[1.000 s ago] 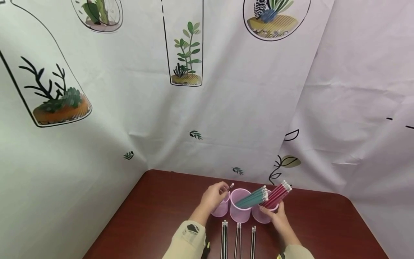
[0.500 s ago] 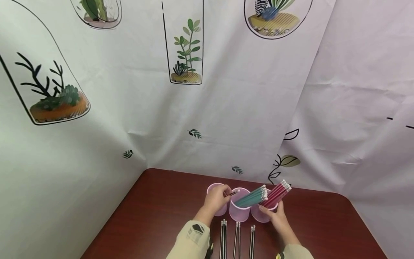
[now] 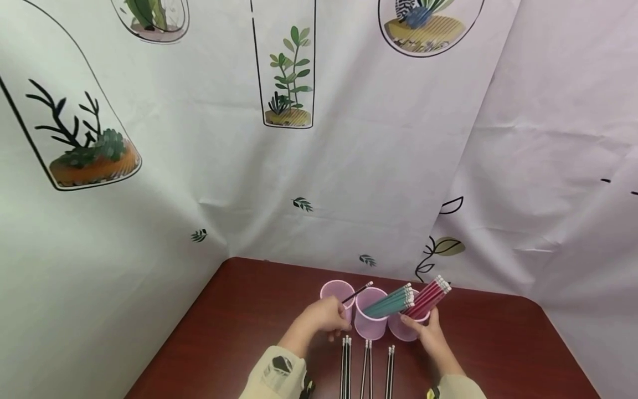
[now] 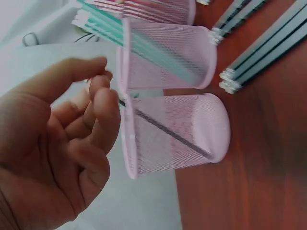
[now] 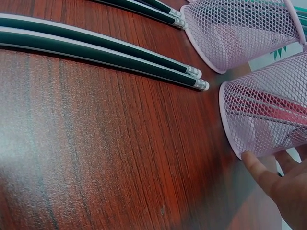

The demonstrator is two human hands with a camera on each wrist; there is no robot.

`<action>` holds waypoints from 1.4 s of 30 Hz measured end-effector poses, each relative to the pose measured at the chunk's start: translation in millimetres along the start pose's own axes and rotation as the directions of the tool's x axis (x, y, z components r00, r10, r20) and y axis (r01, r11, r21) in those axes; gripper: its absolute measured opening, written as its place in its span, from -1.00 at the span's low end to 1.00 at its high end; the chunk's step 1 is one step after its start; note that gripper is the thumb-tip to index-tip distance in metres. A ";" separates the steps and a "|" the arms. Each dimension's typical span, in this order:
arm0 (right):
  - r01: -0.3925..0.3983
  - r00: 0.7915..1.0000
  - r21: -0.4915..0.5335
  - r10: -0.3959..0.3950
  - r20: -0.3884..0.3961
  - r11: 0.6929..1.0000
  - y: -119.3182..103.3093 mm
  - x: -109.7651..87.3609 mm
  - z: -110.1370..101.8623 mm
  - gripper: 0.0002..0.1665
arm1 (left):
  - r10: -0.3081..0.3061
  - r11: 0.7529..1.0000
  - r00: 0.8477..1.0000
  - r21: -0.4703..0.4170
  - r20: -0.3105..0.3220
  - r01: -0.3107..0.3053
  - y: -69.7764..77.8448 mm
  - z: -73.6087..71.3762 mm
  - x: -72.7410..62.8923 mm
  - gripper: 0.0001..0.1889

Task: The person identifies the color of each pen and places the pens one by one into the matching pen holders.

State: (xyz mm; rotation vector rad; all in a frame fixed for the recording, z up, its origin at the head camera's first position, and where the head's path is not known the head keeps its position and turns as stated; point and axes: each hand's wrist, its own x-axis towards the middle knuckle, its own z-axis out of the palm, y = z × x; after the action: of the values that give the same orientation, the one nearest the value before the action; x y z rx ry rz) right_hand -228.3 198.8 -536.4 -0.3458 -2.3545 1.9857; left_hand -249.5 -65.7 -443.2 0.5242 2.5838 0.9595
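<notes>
Three pink mesh pencil cups stand side by side. In the left cup one black pencil leans, its eraser end poking out over the rim towards the middle cup. My left hand is in front of the left cup, fingers loosely bent and holding nothing; the left wrist view has it overlapping the pencil's upper end. My right hand holds the right cup, thumb at its near side and fingers around its right. Teal pencils fill the middle cup, red pencils the right one.
Black-and-white striped pencils lie in small groups before the cups: a left group, a middle pair and a right pair. The brown table meets a white printed cloth behind.
My left hand has let go of the black pencil it was pinching and drawn back towards the front. The pencil now leans in the left cup. My right hand stays on its cup.
</notes>
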 end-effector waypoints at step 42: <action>0.012 1.000 0.059 -0.013 0.013 0.998 1.0 -1.0 1.8 0.06 | -0.158 0.967 0.964 0.162 -0.216 0.195 -47.4 72.9 -12.4 -0.70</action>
State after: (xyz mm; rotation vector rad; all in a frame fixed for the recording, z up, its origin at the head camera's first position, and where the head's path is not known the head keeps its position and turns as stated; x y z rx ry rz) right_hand -227.5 197.0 -537.6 -0.3149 -2.2942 2.0537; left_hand -217.9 -64.5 -525.2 0.2432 2.8598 0.7557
